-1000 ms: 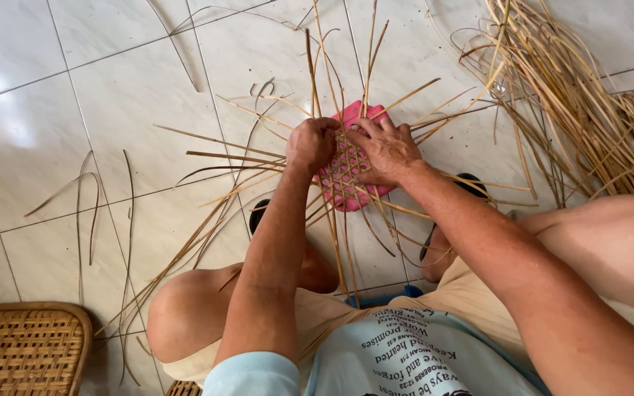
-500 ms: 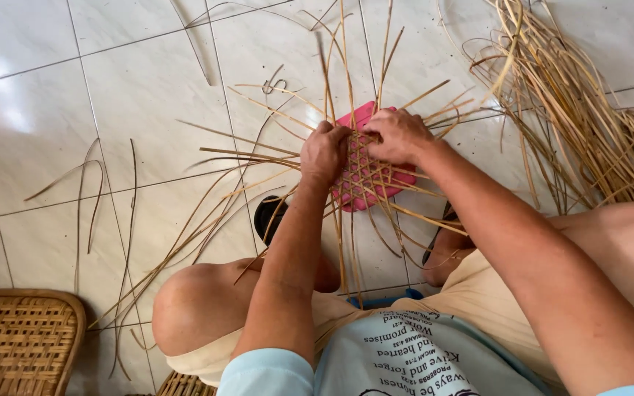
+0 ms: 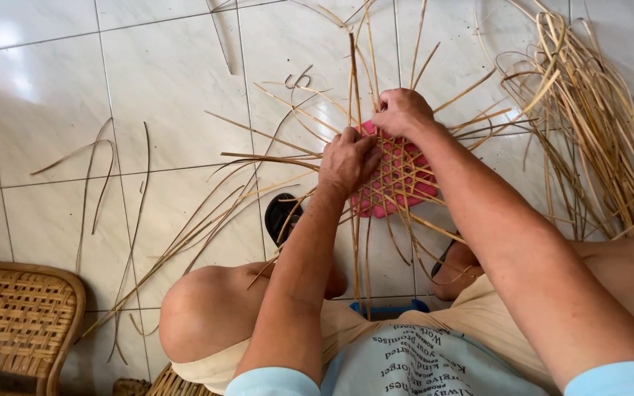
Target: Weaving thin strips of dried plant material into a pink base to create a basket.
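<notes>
Two hands, left (image 3: 346, 160) and right (image 3: 403, 111), pinching thin cane strips (image 3: 288, 158) over a pink woven disc (image 3: 398, 180), glossy white tiles (image 3: 177, 81) underneath.

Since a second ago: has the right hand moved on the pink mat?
Yes. The right hand has slid from the middle of the pink woven mat to its far edge, away from the person's knees; the left hand rests on the mat's near-left side.

The frame's left edge cuts off the woven chair (image 3: 16, 323); hands hide the pink base's (image 3: 398, 183) top.
</notes>
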